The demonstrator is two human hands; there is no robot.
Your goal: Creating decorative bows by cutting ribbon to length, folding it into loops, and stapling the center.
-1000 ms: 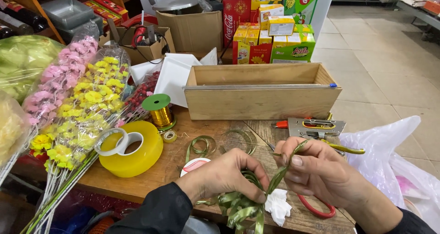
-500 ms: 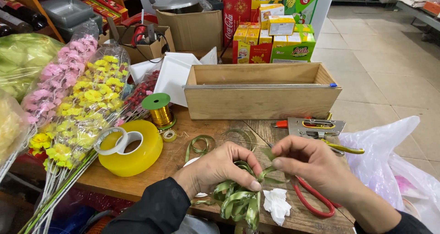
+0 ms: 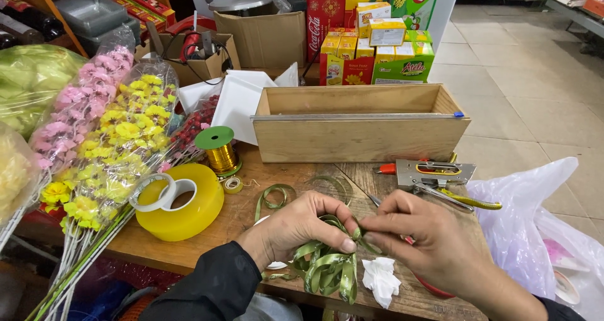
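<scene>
My left hand (image 3: 301,230) grips a bunch of looped green ribbon (image 3: 327,268) low over the wooden table (image 3: 245,217). My right hand (image 3: 428,240) pinches the same ribbon at its knot, fingertip to fingertip with the left. The loops hang below both hands. A loose length of green ribbon (image 3: 272,197) curls on the table behind my left hand. A white crumpled scrap (image 3: 380,280) lies under the ribbon bunch. A red scissor handle peeks out beneath my right hand.
A long open wooden box (image 3: 358,124) stands at the back of the table. A yellow tape roll (image 3: 182,202) and a gold wire spool (image 3: 220,150) sit at left, beside wrapped artificial flowers (image 3: 107,145). A stapler (image 3: 434,173) lies right; a plastic bag (image 3: 528,226) hangs beyond.
The ribbon has gone from a raised single strand into a gathered bunch of loops. Both hands have closed in on its centre and dropped slightly toward the table.
</scene>
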